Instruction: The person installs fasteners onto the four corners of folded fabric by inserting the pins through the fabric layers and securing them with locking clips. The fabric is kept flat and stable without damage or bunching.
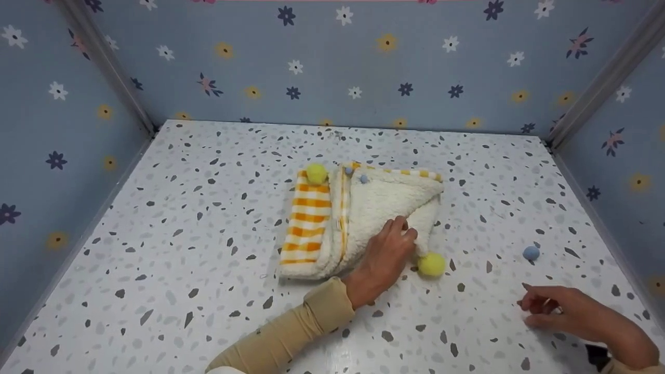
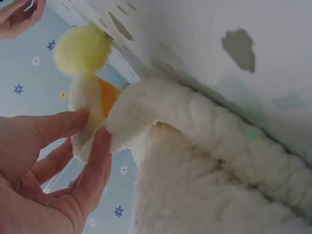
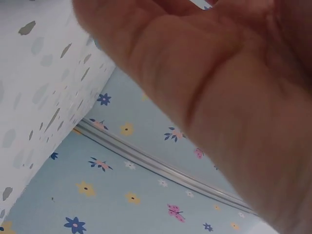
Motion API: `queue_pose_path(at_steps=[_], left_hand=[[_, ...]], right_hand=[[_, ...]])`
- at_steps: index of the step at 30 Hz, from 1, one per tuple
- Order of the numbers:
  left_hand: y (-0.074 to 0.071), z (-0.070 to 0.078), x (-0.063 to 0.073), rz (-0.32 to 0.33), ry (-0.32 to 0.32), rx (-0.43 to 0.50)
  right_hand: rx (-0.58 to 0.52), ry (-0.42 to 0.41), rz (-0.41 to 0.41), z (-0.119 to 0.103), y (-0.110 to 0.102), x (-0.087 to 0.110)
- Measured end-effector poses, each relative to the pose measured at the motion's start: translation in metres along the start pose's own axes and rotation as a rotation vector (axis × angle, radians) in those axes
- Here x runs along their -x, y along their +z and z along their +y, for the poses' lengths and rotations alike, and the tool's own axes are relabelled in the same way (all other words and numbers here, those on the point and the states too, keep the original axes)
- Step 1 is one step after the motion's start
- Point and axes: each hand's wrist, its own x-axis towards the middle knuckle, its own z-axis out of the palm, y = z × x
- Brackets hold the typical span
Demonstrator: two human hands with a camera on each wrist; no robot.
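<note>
A small blanket [image 1: 384, 202], white fleece on one face and orange-and-white checked on the other, lies folded on the table. Yellow pom-poms [image 1: 431, 265] sit at two of its corners. My left hand [image 1: 382, 259] reaches over its near right part. In the left wrist view, the left thumb and fingers [image 2: 97, 161] pinch a raised fleece edge just below a yellow pom-pom [image 2: 83, 50]. Off to the right, my right hand [image 1: 574, 311] hovers with loosely bent fingers and holds nothing. Much of the right wrist view is filled by that hand [image 3: 195, 87].
A small blue ball [image 1: 531, 253] lies on the speckled table [image 1: 197, 291], beyond the right hand. Two small blue balls [image 1: 363, 178] are at the blanket's far edge. Flowered blue panels [image 1: 332, 57] wall in the back and both sides.
</note>
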Motion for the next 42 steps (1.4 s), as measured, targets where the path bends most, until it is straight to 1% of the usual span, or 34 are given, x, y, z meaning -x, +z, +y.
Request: queue_pose_path(at_steps=[4,7,9,13,15,17,18,21,23,25,29,31,33,35,37,40,42], left_hand=[[0.000,0.000,-0.001,0.009,-0.026,0.000],[-0.001,0.000,-0.001,0.005,-0.035,0.008],[0.000,0.001,0.000,-0.003,-0.040,0.015],[0.000,0.001,0.000,-0.022,-0.042,0.022],[0.000,0.001,0.000,-0.026,-0.045,0.025],[0.000,0.001,0.000,-0.026,-0.049,0.027],[0.000,0.001,0.000,-0.026,-0.052,0.028],[-0.001,0.001,-0.001,-0.032,-0.060,0.026],[-0.002,0.000,-0.001,-0.043,-0.069,0.049],[-0.002,-0.001,-0.002,-0.059,-0.085,0.107],[-0.002,-0.003,-0.004,-0.057,-0.125,0.223],[-0.002,-0.004,-0.004,-0.048,-0.120,0.250],[-0.003,-0.004,-0.003,-0.060,-0.108,0.274],[-0.004,-0.006,-0.002,-0.083,-0.089,0.293],[-0.006,-0.007,-0.001,-0.114,-0.074,0.313],[-0.006,-0.009,-0.001,-0.138,-0.061,0.310],[-0.007,-0.009,-0.002,-0.140,-0.049,0.292]], right_hand=[[-0.073,0.055,-0.047,-0.001,0.000,0.007],[-0.141,0.085,-0.083,0.000,-0.001,0.009],[-0.165,0.108,-0.096,0.000,-0.001,0.010],[-0.180,0.160,-0.099,-0.001,0.000,0.008],[-0.180,0.170,-0.094,-0.001,0.000,0.007],[-0.184,0.160,-0.084,-0.001,0.000,0.006],[-0.187,0.146,-0.078,0.000,0.001,0.006],[-0.163,0.066,-0.042,0.000,0.003,0.004],[-0.118,0.016,-0.001,-0.001,0.003,0.002],[-0.053,-0.015,0.040,-0.003,0.003,-0.001],[0.039,-0.025,0.081,-0.011,-0.005,-0.011],[0.069,-0.056,0.103,-0.017,-0.009,-0.017],[0.098,-0.112,0.145,-0.022,-0.012,-0.022],[0.121,-0.167,0.185,-0.028,-0.014,-0.028],[0.139,-0.200,0.215,-0.032,-0.016,-0.034],[0.159,-0.242,0.243,-0.039,-0.018,-0.042],[0.156,-0.248,0.243,-0.043,-0.021,-0.047]])
